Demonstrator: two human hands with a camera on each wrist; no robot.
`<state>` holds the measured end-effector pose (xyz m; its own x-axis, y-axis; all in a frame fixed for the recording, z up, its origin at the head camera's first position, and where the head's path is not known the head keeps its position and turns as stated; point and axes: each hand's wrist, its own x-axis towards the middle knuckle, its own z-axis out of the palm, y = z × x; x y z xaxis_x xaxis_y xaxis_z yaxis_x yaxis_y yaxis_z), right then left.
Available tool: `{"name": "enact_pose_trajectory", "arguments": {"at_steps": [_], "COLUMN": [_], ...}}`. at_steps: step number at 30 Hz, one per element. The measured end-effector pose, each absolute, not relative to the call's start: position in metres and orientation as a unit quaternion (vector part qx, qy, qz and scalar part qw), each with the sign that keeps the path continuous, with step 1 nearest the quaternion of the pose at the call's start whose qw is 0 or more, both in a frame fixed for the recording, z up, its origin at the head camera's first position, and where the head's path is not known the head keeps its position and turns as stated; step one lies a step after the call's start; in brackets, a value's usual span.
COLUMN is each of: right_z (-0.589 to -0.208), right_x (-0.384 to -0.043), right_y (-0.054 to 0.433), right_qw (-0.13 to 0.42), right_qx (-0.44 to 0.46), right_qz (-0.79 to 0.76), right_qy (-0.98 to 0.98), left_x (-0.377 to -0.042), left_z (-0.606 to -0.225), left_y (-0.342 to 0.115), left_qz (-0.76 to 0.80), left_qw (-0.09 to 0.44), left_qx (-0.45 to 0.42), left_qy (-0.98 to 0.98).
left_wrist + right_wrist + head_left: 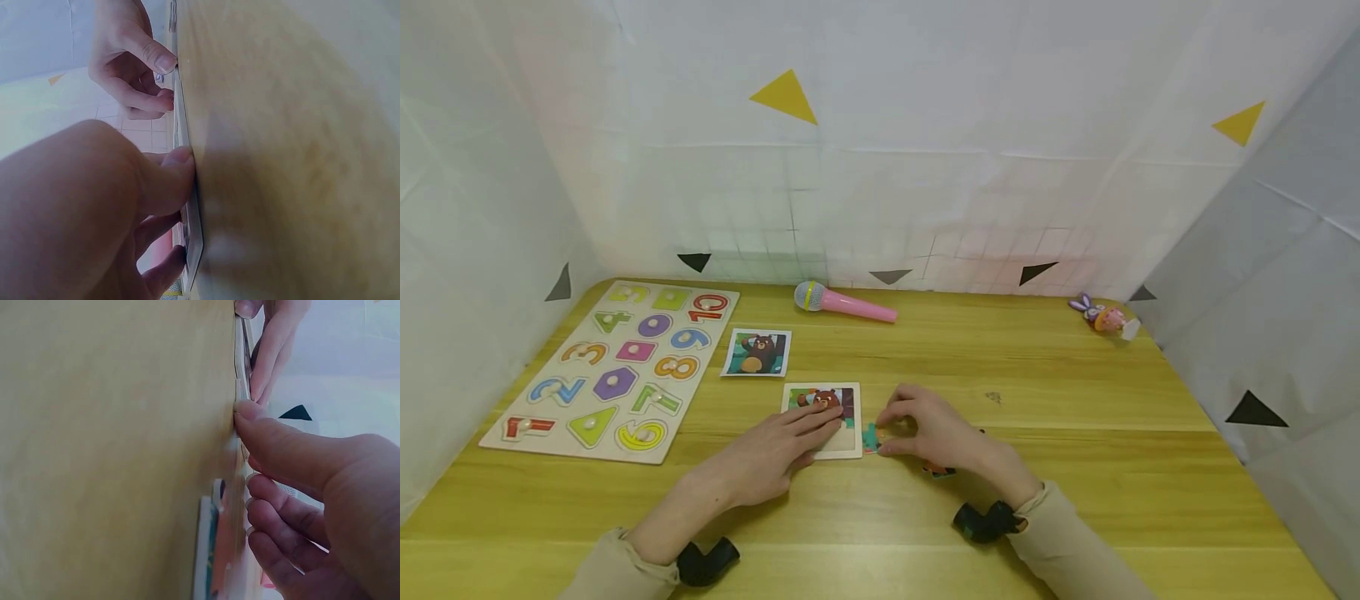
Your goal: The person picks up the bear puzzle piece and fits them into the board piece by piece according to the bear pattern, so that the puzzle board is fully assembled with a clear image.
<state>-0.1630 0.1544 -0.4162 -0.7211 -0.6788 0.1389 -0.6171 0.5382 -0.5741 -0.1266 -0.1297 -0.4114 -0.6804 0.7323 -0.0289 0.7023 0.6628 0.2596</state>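
Bear jigsaw tray point(848, 442), wooden, partly filled; left hand point(784, 448) resting on it, fingers extended, unclenched. Teal jigsaw piece point(870, 439), just beside tray at four o'clock, pinched by right hand point(934, 427). Likely faults: loose pinch, piece skewed; slack left-hand pressure, tray sliding.

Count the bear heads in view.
2: one on the card, one in the frame by the left hand's fingers. The right hand partly covers loose pieces; more could be hidden.
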Motion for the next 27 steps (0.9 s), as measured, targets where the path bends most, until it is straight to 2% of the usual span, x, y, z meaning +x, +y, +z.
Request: {"name": "enact_pose_trajectory", "arguments": {"at_steps": [27], "right_z": [-0.4177], "right_x": [-0.1647], "right_y": [0.1554], "right_qw": [0.045], "right_qx": [-0.391], "right_qz": [-0.318], "right_qy": [0.862], "left_x": [-0.1287], "left_z": [-0.4133], "left_y": [-0.132], "left_qz": [0.133], "left_qw": [0.065], "left_qx": [0.381], "left_qy": [0.913]}}
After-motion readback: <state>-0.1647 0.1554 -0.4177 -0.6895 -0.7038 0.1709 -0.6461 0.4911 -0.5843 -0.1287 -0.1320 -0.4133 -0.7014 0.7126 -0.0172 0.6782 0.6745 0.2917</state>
